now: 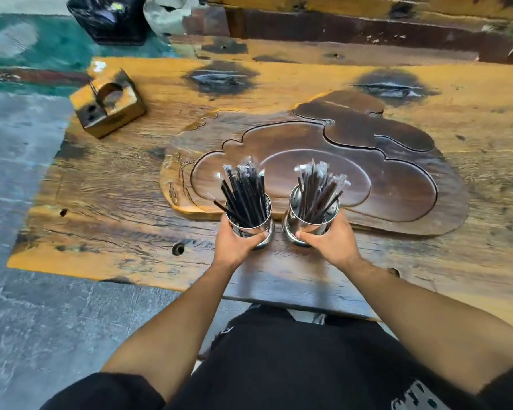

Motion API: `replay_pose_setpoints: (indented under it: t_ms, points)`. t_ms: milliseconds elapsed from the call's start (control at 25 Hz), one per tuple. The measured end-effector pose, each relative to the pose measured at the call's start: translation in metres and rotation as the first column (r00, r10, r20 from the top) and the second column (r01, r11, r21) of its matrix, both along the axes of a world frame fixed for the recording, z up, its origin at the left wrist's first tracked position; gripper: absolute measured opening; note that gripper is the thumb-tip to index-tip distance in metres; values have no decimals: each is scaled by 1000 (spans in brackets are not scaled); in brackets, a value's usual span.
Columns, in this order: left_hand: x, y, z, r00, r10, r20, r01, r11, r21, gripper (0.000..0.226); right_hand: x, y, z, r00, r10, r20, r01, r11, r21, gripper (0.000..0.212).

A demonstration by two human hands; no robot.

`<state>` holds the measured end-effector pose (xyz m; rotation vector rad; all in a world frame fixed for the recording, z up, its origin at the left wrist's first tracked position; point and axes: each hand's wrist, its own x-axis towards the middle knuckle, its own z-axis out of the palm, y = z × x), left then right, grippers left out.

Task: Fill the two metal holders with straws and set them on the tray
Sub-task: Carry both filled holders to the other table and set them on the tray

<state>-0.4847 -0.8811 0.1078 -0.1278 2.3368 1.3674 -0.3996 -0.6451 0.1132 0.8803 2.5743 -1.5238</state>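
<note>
Two shiny metal holders stand side by side near the table's front edge, just short of the dark carved wooden tray (397,184). The left holder (264,220) is packed with black wrapped straws (245,190), and my left hand (234,241) grips it from the near side. The right holder (293,220) also bristles with dark wrapped straws (317,190), and my right hand (332,241) grips it. Whether the holders rest on the table or are lifted slightly is unclear.
A small wooden block with round holes (108,103) sits at the table's far left. The rough wooden table (101,187) ends on the left over grey floor. A black bin (110,16) stands beyond the table.
</note>
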Motion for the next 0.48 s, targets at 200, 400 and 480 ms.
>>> replay_pose_setpoints:
  t_ms: [200, 400, 480]
  points:
    - [-28, 0, 2, 998, -66, -24, 66, 998, 1, 81, -10, -4, 6, 996, -89, 16, 89, 996, -2, 71]
    - [-55, 20, 9, 994, -94, -53, 94, 996, 4, 78, -28, 16, 11, 994, -107, -24, 106, 994, -7, 71]
    - [-67, 32, 12, 993, -95, -64, 96, 995, 11, 78, -37, 27, 12, 992, -125, -35, 125, 992, -5, 67]
